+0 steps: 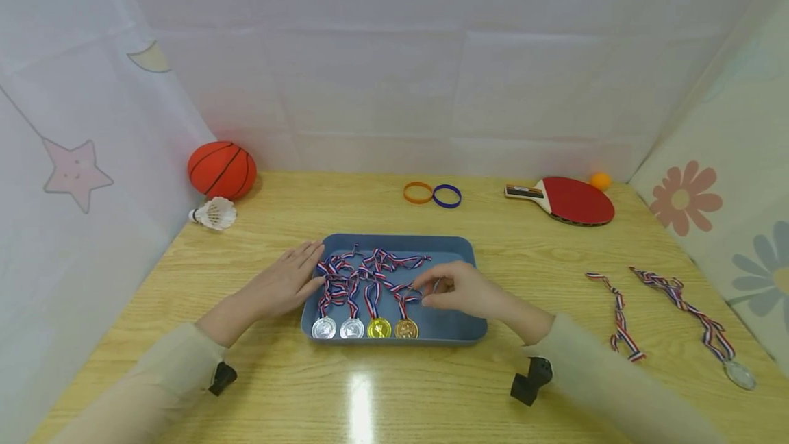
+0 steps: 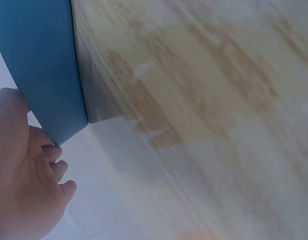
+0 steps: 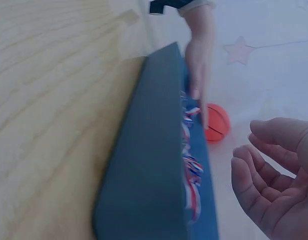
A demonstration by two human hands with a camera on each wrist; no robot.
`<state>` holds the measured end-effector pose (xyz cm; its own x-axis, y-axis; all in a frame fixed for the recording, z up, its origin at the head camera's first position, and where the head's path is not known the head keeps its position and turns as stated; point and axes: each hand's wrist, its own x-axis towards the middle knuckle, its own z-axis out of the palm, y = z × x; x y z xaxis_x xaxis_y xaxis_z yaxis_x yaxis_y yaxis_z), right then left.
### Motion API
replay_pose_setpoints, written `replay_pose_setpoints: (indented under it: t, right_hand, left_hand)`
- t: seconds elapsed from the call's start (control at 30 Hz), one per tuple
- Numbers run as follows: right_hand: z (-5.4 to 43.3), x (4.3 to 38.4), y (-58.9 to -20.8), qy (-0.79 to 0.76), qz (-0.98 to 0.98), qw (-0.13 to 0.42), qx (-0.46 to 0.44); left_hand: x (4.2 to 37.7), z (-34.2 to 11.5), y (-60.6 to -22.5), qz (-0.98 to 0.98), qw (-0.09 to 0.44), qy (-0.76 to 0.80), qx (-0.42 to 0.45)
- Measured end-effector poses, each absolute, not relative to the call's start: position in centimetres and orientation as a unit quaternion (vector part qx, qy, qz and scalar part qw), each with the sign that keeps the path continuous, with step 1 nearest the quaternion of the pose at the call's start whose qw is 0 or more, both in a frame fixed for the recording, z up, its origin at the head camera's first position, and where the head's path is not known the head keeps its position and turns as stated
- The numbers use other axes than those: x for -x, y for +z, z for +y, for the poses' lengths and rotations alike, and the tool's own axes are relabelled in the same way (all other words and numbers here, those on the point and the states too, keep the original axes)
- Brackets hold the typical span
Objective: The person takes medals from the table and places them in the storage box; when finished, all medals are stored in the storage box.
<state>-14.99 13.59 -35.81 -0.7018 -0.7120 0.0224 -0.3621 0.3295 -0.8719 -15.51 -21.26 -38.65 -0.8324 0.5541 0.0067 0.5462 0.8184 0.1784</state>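
A blue-grey tray holds medals on red, white and blue ribbons. Along its front edge lie two silver medals, a gold medal and a bronze medal. Their ribbons bunch up toward the back left. My left hand rests against the tray's left rim with fingers extended; in the left wrist view, its fingertips touch the tray wall. Over the tray, near the bronze medal's ribbon, is my right hand. Its fingers bend loosely, apart from the thumb, and nothing shows between them in the right wrist view.
Right of the tray lie a loose ribbon and a silver medal with its ribbon. A red paddle and orange ball sit back right. Orange and blue wristbands lie behind; a basketball and shuttlecock stand back left.
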Motion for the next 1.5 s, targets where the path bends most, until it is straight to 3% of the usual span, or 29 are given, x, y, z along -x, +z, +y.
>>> replay_pose_setpoints:
  t: [0.3,0.7,0.9,1.17,1.5]
  right_hand:
    - [20.5,13.8,-33.1,-0.49,0.822,0.129,0.26]
    - [31.5,11.6,-33.6,-0.396,0.904,0.059,0.151]
    - [36.1,11.0,-35.2,-0.329,0.936,0.082,0.096]
    - [39.8,9.8,-37.7,-0.341,0.925,0.153,0.063]
    - [40.5,9.2,-40.3,-0.231,0.961,0.124,0.082]
  left_hand:
    - [15.4,-21.3,-38.8,0.953,0.027,0.086,-0.288]
    - [15.5,-21.5,-38.9,0.953,0.023,0.084,-0.289]
    - [15.5,-21.4,-38.8,0.953,0.028,0.084,-0.289]
    - [15.5,-21.3,-38.6,0.954,0.032,0.083,-0.287]
    - [15.4,-21.2,-38.4,0.953,0.033,0.084,-0.288]
